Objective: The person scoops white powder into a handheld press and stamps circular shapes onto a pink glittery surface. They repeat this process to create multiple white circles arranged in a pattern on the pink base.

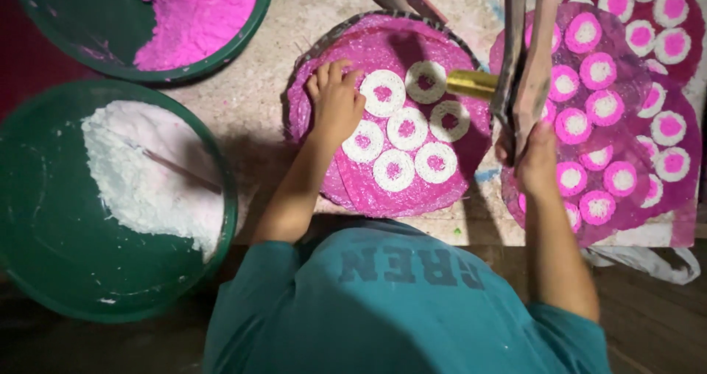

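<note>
A round pink disc (346, 190) lies on the work surface and carries several white rings with pink centres (407, 128). My left hand (335, 103) rests flat on the disc's left part, fingers together, right beside the nearest ring and holding nothing. My right hand (532, 157) grips the lower end of a long two-handled wooden tool (524, 57). The tool's brass cylinder head (471, 84) points left over the disc's right edge, close to a ring.
On the right lie more pink sheets (626, 197) covered with several pink-and-white rings. A green basin of white powder (44, 219) sits at the left, and a green basin of pink powder (243, 28) at the top left. My teal shirt fills the bottom.
</note>
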